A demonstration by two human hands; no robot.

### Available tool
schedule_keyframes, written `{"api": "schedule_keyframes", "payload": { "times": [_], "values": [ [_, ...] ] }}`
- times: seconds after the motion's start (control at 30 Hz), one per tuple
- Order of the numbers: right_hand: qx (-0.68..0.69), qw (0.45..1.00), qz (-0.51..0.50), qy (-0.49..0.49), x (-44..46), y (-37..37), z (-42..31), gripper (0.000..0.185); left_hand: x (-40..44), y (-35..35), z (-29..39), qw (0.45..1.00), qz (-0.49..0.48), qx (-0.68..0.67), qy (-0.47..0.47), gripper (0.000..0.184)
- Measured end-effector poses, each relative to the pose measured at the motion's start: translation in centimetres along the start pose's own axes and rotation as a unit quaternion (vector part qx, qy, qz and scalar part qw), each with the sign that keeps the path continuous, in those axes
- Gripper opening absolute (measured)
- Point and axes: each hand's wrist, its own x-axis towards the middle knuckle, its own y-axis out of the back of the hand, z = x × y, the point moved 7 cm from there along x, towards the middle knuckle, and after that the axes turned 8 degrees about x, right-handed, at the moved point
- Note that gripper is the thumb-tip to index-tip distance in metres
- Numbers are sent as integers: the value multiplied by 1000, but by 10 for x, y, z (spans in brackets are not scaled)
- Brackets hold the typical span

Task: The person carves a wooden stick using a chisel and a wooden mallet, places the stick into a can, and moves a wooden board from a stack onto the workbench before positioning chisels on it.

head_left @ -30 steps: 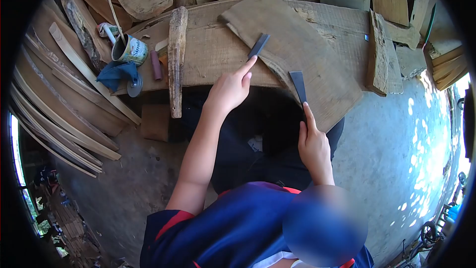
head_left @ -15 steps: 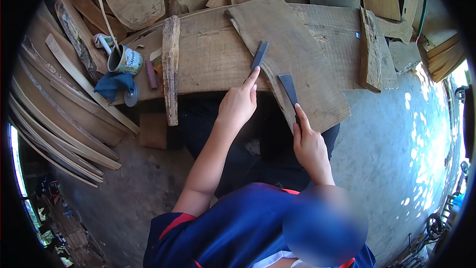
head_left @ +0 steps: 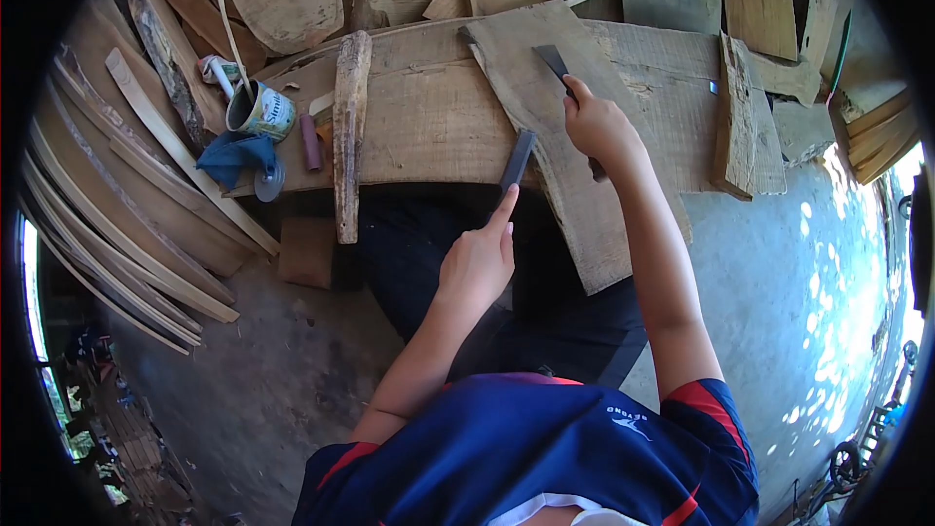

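Note:
My left hand (head_left: 475,265) is closed around a straight, dark chisel (head_left: 518,158), its index finger stretched along the blade. The chisel's tip is beside the left edge of a grey-brown plank (head_left: 594,195). In my right hand (head_left: 601,127) is a dark scraper (head_left: 551,60) with a flared blade, pointing up and left. The butt of its handle shows below the fist. The scraper is over the upper part of the plank; whether its edge touches the wood I cannot tell. The plank lies slanted across a wide wooden board (head_left: 424,112), its near end toward my lap.
Rough wood strips, one left (head_left: 349,136) and one right (head_left: 735,117), lie across the board. At left are a tin can (head_left: 261,115) holding a stick, a blue cloth (head_left: 234,158), a clear disc (head_left: 270,181) and a purple roll (head_left: 311,143). Curved slats (head_left: 146,234) are stacked farther left.
My right hand has moved up and over the plank with the scraper, turning its blade further left. My left hand has come down slightly with the chisel. The view has shifted a little.

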Motion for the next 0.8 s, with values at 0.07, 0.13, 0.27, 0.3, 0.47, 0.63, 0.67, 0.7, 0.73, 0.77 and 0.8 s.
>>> {"api": "schedule_keyframes", "payload": {
  "times": [0.07,0.13,0.27,0.3,0.47,0.63,0.67,0.7,0.73,0.77,0.8],
  "values": [
    [1,1000,8,7,-7,-2,6,41,2,5,1,1000,-6,1,12,50],
    [-2,1000,21,8,-30,-1,11,40,13,7,2,1000,5,4,8,49],
    [16,999,35,4,-105,5,23,41,59,19,10,999,43,18,-21,47],
    [16,999,27,-7,-124,7,25,42,76,20,11,997,58,34,-26,45],
    [63,998,13,-28,-184,13,31,43,151,30,25,995,81,31,-51,44],
    [20,998,1,-57,-170,8,22,43,144,25,24,995,76,36,-45,44],
    [14,999,18,-43,-157,8,20,42,134,21,21,996,70,27,-40,45],
    [9,999,34,-29,-143,8,18,41,123,18,18,997,63,19,-35,46],
    [10,999,46,-16,-126,6,17,40,110,16,15,997,63,20,-34,46],
    [11,998,58,-3,-107,5,15,39,96,13,11,997,63,17,-30,46],
    [2,998,57,-1,-87,3,14,39,82,12,6,998,63,14,-27,47]
  ]
}}
